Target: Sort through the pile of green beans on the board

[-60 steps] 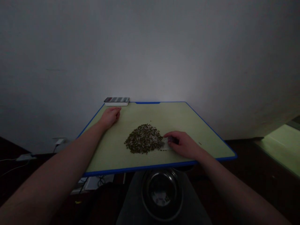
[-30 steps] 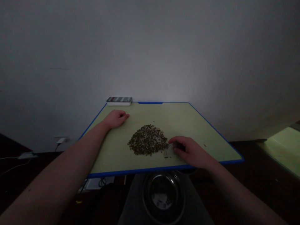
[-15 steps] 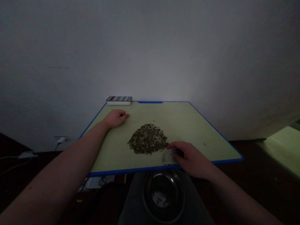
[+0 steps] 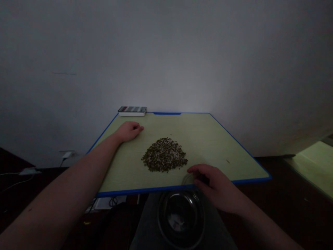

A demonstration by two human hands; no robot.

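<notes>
A heap of small dark-green and pale grains or beans (image 4: 164, 155) lies in the middle of the table (image 4: 208, 135). My right hand (image 4: 212, 184) is at the table's front edge, just right of the heap, its fingers closed on a clear plastic protractor (image 4: 186, 180). The protractor is hard to see and partly hidden by the hand. To the far left of the heap my left hand (image 4: 129, 131) rests on the table, fingers curled in with nothing visible in them. Below the front edge a shiny metal bowl (image 4: 181, 218) sits on my lap.
At the back left corner a phone (image 4: 132, 109) lies on a white box (image 4: 132, 114). A small dark sliver (image 4: 228, 161) is on the table's right side. Behind stands a grey wall (image 4: 166, 55). Cables and a plug (image 4: 67, 155) are at the left.
My right hand has moved a little toward me, away from the heap, and the protractor has come with it to the front edge. My left hand has stayed still.
</notes>
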